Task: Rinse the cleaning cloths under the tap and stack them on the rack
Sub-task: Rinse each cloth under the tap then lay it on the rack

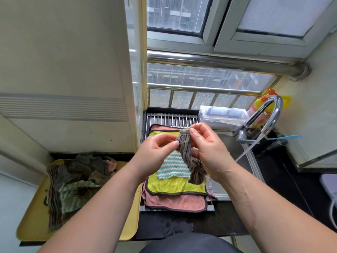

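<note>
Striped cloth (186,148) pinched by left hand (156,152) and right hand (207,143) above the rack (171,118), tap (271,114) running beside.

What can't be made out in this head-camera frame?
Head view only:
The sink basin: mostly hidden behind the right hand and the cloth-covered rack.
The cloth pile on the yellow tray: tangled, count unclear.
The striped cloth: twisted between left hand and right hand, full shape hidden.
The bottle: label blocked by the tap.
The clear box: contents blurred.
The white object: cut off by right edge.
</note>
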